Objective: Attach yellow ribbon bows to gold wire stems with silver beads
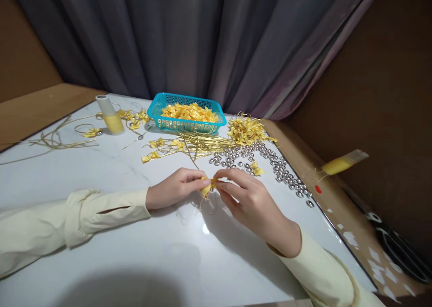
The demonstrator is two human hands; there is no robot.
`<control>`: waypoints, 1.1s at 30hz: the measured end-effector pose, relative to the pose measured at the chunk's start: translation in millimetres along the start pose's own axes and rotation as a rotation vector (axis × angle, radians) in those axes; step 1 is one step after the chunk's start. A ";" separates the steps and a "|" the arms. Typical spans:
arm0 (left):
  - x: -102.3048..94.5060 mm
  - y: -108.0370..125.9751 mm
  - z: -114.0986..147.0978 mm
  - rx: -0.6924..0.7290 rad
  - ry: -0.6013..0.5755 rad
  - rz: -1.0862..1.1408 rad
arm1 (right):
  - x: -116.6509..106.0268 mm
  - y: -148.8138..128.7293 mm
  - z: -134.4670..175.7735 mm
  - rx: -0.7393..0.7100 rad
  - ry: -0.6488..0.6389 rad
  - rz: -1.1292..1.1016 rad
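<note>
Over the white tabletop, my left hand [180,185] pinches one side of a small yellow ribbon bow [206,191]. From the other side, my right hand [249,199] closes its thumb and fingers on the same bow. A thin gold cord loops down below the bow, and a small silver bead seems to sit at its middle. Just beyond my fingers lie a bundle of gold cords [205,144], many silver beads [232,156] and a loose yellow bow [257,168].
A blue basket [162,125] of yellow bows stands at the back, beside a pile of corded bows [246,130]. A yellow thread spool [113,120] stands at left; another spool [340,164] lies right. Black-handled scissors [398,248] and paper scraps [376,268] lie on the brown right edge.
</note>
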State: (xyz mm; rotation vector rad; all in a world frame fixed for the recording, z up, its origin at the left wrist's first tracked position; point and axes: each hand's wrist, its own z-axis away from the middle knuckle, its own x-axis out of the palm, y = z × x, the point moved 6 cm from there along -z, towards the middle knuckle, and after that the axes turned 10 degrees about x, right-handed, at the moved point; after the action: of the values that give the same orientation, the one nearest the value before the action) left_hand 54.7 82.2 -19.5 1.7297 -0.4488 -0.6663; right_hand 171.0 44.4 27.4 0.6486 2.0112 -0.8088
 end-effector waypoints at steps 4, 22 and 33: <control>-1.7 1.3 0.1 0.019 0.057 -0.088 | -7.3 -0.3 -2.8 0.084 0.116 0.006; 3.3 8.9 1.4 0.218 0.175 -0.559 | 19.3 12.6 -0.6 0.411 0.040 -0.053; 2.5 16.6 1.6 0.347 0.154 -0.689 | 16.8 25.9 -7.1 0.569 -0.046 -0.323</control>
State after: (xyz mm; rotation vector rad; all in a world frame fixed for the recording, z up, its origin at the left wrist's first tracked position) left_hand 56.3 75.2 -4.3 2.2686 0.1734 -0.9677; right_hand 176.9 69.1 8.3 0.6107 1.8679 -1.6070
